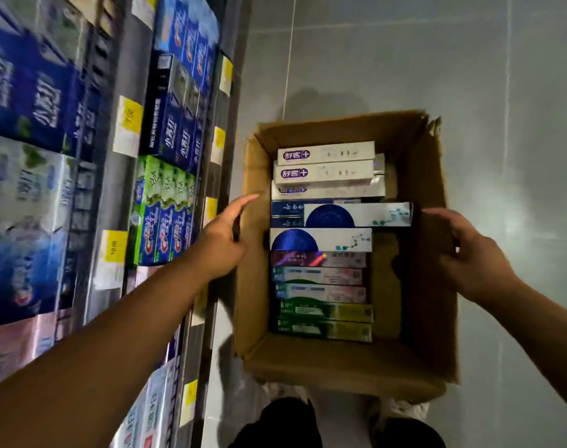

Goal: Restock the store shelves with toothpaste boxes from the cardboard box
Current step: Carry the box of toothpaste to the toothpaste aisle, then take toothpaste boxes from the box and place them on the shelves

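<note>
Open-topped brown cardboard box [347, 360] sitting on floor; mixed toothpaste boxes [321, 240] lying stacked inside. L hand [220, 240] pressing straight-fingered against box's left wall, R hand [469, 260] gripping its right wall, prob. positioning it beside stocked shelves [109, 195].

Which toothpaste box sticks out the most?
The farther blue half-circle box: its end pokes out toward the right hand, past all the others.
</note>
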A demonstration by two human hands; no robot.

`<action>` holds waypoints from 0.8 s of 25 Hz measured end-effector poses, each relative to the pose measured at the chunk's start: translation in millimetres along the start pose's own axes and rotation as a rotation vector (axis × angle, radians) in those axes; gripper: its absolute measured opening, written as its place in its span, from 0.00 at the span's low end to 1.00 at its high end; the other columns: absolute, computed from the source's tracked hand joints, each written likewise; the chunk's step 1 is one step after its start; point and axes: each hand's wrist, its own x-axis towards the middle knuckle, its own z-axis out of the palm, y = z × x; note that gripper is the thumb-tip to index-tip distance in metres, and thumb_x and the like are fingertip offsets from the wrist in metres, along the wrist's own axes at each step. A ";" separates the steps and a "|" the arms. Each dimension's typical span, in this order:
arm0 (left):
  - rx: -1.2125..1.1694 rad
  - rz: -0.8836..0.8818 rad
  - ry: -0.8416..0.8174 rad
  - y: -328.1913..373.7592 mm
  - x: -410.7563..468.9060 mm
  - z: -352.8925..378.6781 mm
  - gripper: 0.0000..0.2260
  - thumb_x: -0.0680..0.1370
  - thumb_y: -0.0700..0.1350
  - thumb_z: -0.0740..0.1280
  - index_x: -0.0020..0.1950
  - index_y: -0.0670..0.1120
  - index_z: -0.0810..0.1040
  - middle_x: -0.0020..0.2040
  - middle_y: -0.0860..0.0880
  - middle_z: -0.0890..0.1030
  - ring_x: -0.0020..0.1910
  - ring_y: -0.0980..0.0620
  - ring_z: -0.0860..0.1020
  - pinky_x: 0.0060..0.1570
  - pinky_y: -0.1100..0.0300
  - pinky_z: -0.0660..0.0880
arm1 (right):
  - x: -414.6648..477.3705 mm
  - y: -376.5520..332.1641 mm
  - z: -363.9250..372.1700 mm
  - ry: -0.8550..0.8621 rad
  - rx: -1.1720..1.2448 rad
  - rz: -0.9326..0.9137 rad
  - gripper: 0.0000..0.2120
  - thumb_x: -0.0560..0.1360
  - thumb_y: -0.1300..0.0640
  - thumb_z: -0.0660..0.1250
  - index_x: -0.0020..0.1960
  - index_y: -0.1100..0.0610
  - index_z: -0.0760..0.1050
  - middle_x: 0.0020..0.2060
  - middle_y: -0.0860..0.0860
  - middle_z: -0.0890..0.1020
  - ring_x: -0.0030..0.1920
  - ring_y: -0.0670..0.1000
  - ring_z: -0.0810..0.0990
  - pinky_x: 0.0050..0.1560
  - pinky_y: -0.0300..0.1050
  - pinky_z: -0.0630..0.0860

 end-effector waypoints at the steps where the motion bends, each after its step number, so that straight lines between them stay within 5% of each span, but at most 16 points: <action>1: 0.012 0.006 -0.011 -10.5 9.7 3.7 0.40 0.72 0.27 0.63 0.64 0.72 0.65 0.55 0.54 0.81 0.44 0.36 0.82 0.43 0.43 0.81 | 10.6 6.6 12.6 0.003 0.007 0.005 0.34 0.72 0.70 0.64 0.69 0.40 0.63 0.48 0.51 0.78 0.37 0.50 0.79 0.32 0.42 0.76; 6: 0.029 -0.037 -0.029 -47.3 45.0 21.5 0.40 0.73 0.28 0.63 0.68 0.70 0.61 0.60 0.53 0.76 0.48 0.53 0.81 0.47 0.50 0.82 | 45.1 29.3 55.3 0.006 0.018 0.052 0.34 0.72 0.70 0.63 0.68 0.39 0.63 0.46 0.54 0.80 0.38 0.57 0.81 0.37 0.53 0.80; 10: 0.044 -0.015 -0.046 -68.4 62.9 38.3 0.41 0.73 0.29 0.64 0.66 0.75 0.61 0.69 0.49 0.71 0.48 0.39 0.81 0.42 0.43 0.81 | 58.7 42.7 71.7 0.014 0.025 0.064 0.34 0.73 0.69 0.62 0.68 0.37 0.62 0.47 0.54 0.80 0.40 0.58 0.81 0.39 0.56 0.81; 20: -0.032 -0.032 -0.012 -105.0 79.2 68.1 0.38 0.75 0.33 0.67 0.68 0.72 0.60 0.71 0.47 0.65 0.67 0.45 0.71 0.58 0.47 0.77 | 71.9 69.4 100.8 0.037 -0.041 0.082 0.34 0.73 0.67 0.65 0.70 0.38 0.59 0.45 0.56 0.80 0.39 0.61 0.81 0.44 0.53 0.80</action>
